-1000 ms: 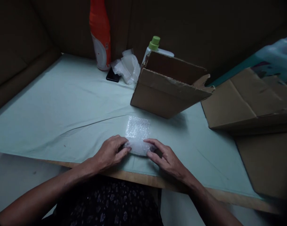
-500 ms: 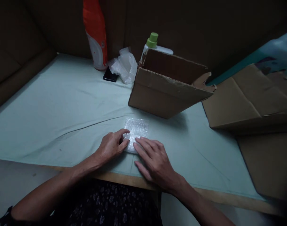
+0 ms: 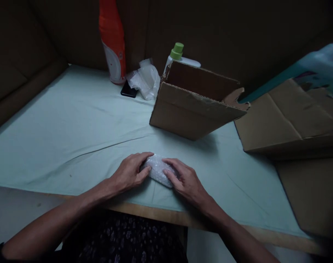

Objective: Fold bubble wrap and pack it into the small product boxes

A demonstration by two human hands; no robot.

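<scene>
A small bundle of bubble wrap (image 3: 160, 171) lies near the front of the cloth-covered table, held from both sides. My left hand (image 3: 132, 168) grips its left end, thumb in front and fingers behind. At the right end, my right hand (image 3: 185, 179) closes on it in the same way, the thumb resting on its upper face. Whatever may be inside the wrap cannot be made out.
Behind the bundle stands an open cardboard box (image 3: 182, 113), with a green-capped bottle (image 3: 177, 53) behind it. Crumpled bubble wrap (image 3: 147, 80), a black phone (image 3: 128, 90) and an orange bottle (image 3: 113, 44) are at the back. More cardboard (image 3: 278, 117) stands right.
The bubble wrap's flat far part has been folded over, leaving a narrower, slanted bundle. My right hand has gone from lying on the wrap to gripping its right end.
</scene>
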